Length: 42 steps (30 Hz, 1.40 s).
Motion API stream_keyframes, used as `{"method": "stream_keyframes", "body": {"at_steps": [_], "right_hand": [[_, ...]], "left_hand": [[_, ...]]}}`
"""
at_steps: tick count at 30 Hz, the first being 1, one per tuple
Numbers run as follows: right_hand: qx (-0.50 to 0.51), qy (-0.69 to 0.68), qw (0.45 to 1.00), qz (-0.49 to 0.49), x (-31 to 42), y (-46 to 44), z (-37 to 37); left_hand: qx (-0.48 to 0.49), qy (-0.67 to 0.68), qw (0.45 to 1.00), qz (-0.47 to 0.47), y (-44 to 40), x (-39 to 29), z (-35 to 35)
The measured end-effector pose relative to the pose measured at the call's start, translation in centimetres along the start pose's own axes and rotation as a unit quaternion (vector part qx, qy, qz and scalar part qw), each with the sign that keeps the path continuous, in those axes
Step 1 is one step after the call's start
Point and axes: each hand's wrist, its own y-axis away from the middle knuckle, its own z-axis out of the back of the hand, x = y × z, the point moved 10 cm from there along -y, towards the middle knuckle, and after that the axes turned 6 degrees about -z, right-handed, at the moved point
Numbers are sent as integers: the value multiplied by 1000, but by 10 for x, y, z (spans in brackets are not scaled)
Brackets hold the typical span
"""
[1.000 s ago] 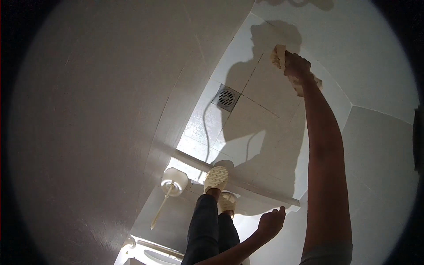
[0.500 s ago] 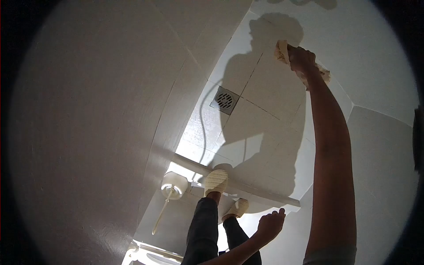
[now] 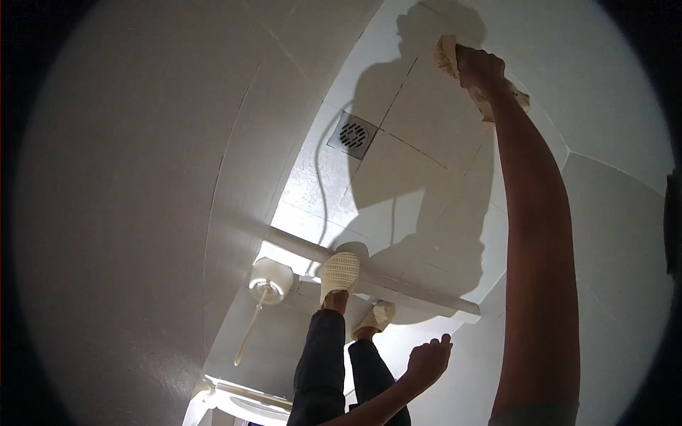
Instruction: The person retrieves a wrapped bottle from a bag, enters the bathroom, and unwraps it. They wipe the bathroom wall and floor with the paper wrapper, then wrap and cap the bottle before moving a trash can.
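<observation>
The right hand [image 3: 480, 69] is clenched around a crumpled tan cloth [image 3: 447, 57], reached out over the far part of the tiled floor [image 3: 440, 213], with folds sticking out on both sides of the fist. Whether the cloth touches the tiles or hangs just above them, I cannot tell. The left hand [image 3: 428, 361] is curled in on itself near the floor lip [image 3: 426, 295], with nothing seen in it. The step in hand looks like carrying or working the cloth at full reach; any further move from this pose would call for firm fingers on the loose folds and steady footing. The floor is pale, with thin dark joints, a bright, glossy patch near the square drain [image 3: 352, 135], and a broad body shadow across it. Grey walls rise at either side. At the lip, one light shoe [image 3: 340, 272] shows its patterned sole, the other sits behind it. A white brush holder [image 3: 271, 280] is beside the left wall, and part of a white toilet shows below.
</observation>
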Motion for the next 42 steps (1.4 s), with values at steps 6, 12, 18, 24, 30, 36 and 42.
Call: {"method": "stream_keyframes", "body": {"at_steps": [6, 12, 18, 24, 30, 36, 42], "right_hand": [[-45, -48, 998, -12, 6, 20, 8], [-18, -69, 997, 21, 15, 33, -8], [19, -49, 997, 53, 30, 45, -19], [-7, -60, 995, 84, 39, 56, -26], [29, -84, 992, 95, 43, 65, -33], [33, -58, 992, 107, 52, 76, -38], [-16, -38, 987, 153, 65, 86, -44]], "left_hand": [[-19, 22, 1000, -5, 4, 1, 5], [-41, 39, 998, -13, 3, -2, 10], [-44, 25, 999, -16, 3, -6, 10], [-50, 9, 999, -16, 4, -8, 8], [-58, 5, 998, -20, 3, -11, 8], [-52, 17, 998, -16, 3, -10, 5], [-64, 20, 998, -20, 2, -11, 5]]}}
